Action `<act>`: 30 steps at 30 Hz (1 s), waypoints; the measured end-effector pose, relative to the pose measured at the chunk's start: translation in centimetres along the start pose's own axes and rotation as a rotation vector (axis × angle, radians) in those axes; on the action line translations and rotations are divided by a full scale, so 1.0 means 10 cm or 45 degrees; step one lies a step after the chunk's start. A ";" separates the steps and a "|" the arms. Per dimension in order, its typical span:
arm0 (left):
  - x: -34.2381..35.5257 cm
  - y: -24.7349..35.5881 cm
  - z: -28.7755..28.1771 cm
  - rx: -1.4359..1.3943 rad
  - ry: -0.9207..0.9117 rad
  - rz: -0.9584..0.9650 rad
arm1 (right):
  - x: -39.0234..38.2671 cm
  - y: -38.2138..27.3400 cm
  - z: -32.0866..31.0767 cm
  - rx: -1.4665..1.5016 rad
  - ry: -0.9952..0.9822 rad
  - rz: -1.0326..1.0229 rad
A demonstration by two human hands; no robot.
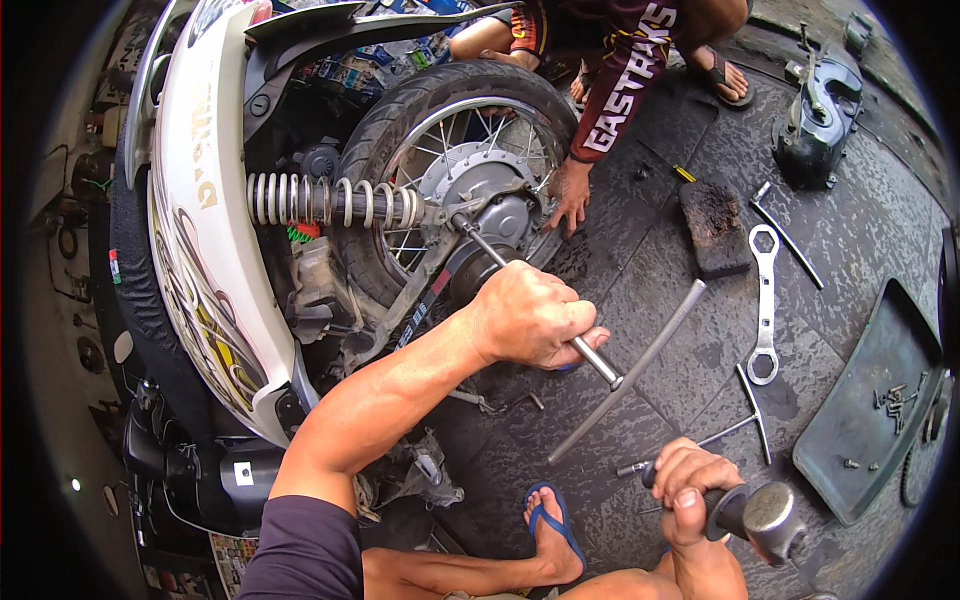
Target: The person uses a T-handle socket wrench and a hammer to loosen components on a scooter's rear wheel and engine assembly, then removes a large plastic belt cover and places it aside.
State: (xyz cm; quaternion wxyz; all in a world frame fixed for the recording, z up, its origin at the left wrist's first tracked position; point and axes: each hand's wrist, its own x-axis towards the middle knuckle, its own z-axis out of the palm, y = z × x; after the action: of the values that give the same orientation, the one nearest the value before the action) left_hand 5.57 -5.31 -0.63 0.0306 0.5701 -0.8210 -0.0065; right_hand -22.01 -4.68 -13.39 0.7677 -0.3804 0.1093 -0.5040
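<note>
Gripping a steel rod (540,302), your left hand (530,318) is closed around its shaft near the near end, and the rod runs up and left from your fist to the hub (487,205) of the rear wheel (462,175), where its far tip meets the axle area. The rod's near end sticks out just past your fingers, over the dark floor (640,240). Your right hand (690,490) is closed around the black grip of a hammer (765,515), low and right in the scene, with the round steel head pointing right, well apart from the rod. Just left of the hub a white coil shock (330,200) lies across the scooter's side, and the white body panel (200,230) curves down the left. Another person's hand (572,195) rests on the tyre at the wheel's right side, below a dark red sleeve. On the floor between your hands lies a long grey bar (630,368), slanting from near left to far right. Further right lie a ring spanner (765,305), a brown block (714,226) and thin rods. A grey tray (868,400) with small screws sits at the right edge, and a dark engine cover (818,120) stands far right. Your foot in a blue sandal (552,520) is planted near, between your arms.
</note>
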 end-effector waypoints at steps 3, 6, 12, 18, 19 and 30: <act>0.00 -0.08 -0.03 0.051 0.012 -0.076 | 0.14 0.22 0.22 -0.823 -0.119 0.212; 0.01 -0.23 -0.08 0.134 -0.043 -0.075 | 0.11 0.29 0.17 -0.808 -0.097 0.298; 0.04 0.04 0.07 0.073 -0.049 -0.089 | -0.05 0.13 -0.22 -0.525 -0.162 0.332; 0.21 0.85 0.29 -0.274 -0.304 -0.201 | -0.12 -0.04 -0.57 -0.487 0.423 0.499; 0.23 0.95 0.33 -0.365 -0.326 -0.257 | -0.17 -0.12 -0.72 -0.541 0.474 0.523; 0.33 1.52 1.39 -0.884 -0.551 -0.611 | -1.34 -1.09 -1.55 -2.345 0.217 0.892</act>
State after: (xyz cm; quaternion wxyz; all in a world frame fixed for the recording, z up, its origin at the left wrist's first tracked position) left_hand -10.62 -3.44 -13.64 0.0453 0.6853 -0.6028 -0.4062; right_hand -44.34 -2.71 -19.34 0.2672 -0.7377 0.6200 0.0078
